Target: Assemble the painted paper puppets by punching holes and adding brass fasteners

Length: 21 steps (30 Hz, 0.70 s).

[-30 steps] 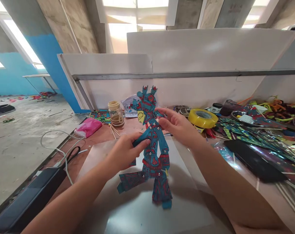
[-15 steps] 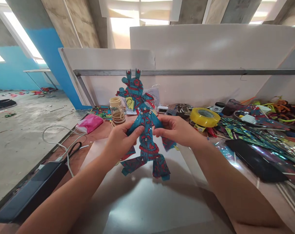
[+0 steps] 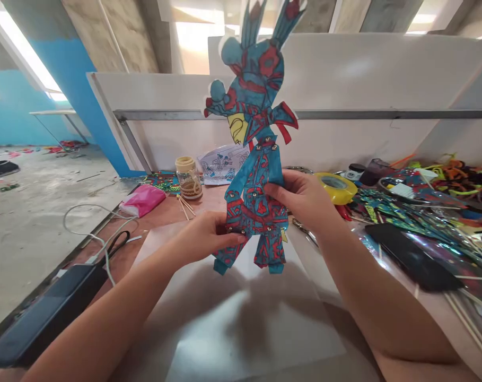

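Observation:
A flat jointed paper puppet [image 3: 256, 159], painted blue and red with small metal rivets, stands upright in the air above a shiny grey sheet [image 3: 241, 329]. My left hand [image 3: 207, 239] pinches its lower left side near the hip. My right hand [image 3: 304, 199] grips its torso from the right, fingers closed on the body. The puppet's head with two ear-like points reaches the top edge of the view. Its legs hang free below my hands.
A small glass jar [image 3: 188, 178] and thin sticks [image 3: 184, 206] stand behind. A pink pouch [image 3: 143, 200], white cable [image 3: 93, 223] and black box [image 3: 45, 318] lie left. Yellow tape roll [image 3: 336, 187], a black phone [image 3: 411, 257] and several coloured cut-outs [image 3: 419, 212] crowd the right.
Both hands have lifted the puppet up and toward the camera; its head rose from mid-frame to the top edge. My left hand slid down from the arm to the hip.

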Motion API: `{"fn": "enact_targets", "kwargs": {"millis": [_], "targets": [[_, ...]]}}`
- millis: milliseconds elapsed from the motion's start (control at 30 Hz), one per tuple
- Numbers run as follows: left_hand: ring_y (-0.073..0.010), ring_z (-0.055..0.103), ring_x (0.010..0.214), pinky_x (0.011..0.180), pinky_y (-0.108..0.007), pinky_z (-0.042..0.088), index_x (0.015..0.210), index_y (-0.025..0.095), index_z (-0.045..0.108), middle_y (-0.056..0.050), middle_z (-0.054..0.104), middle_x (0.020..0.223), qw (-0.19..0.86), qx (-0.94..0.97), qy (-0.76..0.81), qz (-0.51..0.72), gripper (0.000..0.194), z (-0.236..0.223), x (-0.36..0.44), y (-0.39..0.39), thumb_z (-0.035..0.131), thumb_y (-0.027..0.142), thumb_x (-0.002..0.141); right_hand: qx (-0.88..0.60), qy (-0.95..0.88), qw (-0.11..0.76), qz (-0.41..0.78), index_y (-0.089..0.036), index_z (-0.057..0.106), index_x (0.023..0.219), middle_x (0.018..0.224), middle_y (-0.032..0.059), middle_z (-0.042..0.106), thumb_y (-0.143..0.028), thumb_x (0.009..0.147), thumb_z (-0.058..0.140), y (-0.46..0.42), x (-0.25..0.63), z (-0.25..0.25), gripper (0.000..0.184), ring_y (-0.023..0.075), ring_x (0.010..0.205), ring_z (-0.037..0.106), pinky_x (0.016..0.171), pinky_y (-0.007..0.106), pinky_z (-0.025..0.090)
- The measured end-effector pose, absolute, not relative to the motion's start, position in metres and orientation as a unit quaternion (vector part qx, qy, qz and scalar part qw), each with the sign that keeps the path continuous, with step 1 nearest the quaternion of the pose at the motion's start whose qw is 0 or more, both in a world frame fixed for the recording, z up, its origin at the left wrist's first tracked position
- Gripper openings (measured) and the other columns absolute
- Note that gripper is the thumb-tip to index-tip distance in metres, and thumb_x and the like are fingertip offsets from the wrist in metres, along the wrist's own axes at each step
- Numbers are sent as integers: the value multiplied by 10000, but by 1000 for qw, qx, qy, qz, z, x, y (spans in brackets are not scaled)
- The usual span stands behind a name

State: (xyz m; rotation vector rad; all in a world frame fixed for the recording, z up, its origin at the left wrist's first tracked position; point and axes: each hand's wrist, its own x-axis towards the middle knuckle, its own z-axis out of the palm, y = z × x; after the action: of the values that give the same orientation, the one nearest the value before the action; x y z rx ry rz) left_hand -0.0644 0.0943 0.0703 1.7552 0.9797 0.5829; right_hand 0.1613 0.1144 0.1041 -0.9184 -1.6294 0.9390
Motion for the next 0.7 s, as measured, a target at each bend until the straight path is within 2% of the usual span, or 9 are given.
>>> {"fn": "enact_targets", "kwargs": {"millis": [133, 267, 433, 567, 633, 700], "targets": [[-111, 592, 580, 520, -212, 490, 924, 162, 680, 0, 684, 742, 513, 672, 406, 347, 281, 62, -54, 96, 758, 376, 758, -382, -673, 518, 365, -198, 704, 933, 774, 0, 687, -395, 816, 703, 117, 161, 102, 229, 158, 671, 617, 616, 287, 515], [-160, 679, 704, 640, -268, 562, 1025, 172, 691, -37, 749, 893, 552, 606, 383, 426, 415, 58, -50, 100, 809, 418, 712, -402, -684, 517, 321, -188, 654, 787, 675, -14, 649, -404, 828, 683, 117, 165, 104, 221, 125, 581, 560, 532, 251, 444], [-163, 672, 681, 639, -283, 550, 996, 139, 708, -60, 746, 833, 560, 640, 361, 383, 479, 57, -51, 102, 731, 556, 762, -399, -683, 517, 326, -193, 615, 722, 616, -24, 623, -412, 818, 683, 118, 170, 108, 248, 111, 526, 527, 522, 250, 423], [-187, 689, 830, 729, -304, 546, 1099, 149, 657, -88, 741, 997, 552, 666, 355, 355, 444, 55, -51, 103, 750, 445, 781, -397, -669, 524, 347, -195, 629, 727, 618, -20, 625, -419, 798, 701, 119, 171, 108, 246, 121, 535, 545, 526, 256, 436], [-193, 688, 844, 726, -304, 538, 1110, 149, 638, -89, 739, 989, 540, 680, 367, 333, 435, 53, -51, 105, 762, 392, 771, -402, -660, 528, 352, -193, 638, 738, 616, -19, 627, -420, 792, 710, 120, 173, 108, 244, 119, 523, 540, 512, 254, 430], [-179, 683, 795, 709, -294, 530, 1042, 145, 662, -75, 742, 907, 532, 693, 381, 302, 353, 50, -51, 107, 738, 375, 785, -400, -658, 529, 357, -192, 647, 760, 619, -18, 633, -418, 792, 713, 122, 176, 108, 238, 116, 517, 539, 503, 250, 426]]}}
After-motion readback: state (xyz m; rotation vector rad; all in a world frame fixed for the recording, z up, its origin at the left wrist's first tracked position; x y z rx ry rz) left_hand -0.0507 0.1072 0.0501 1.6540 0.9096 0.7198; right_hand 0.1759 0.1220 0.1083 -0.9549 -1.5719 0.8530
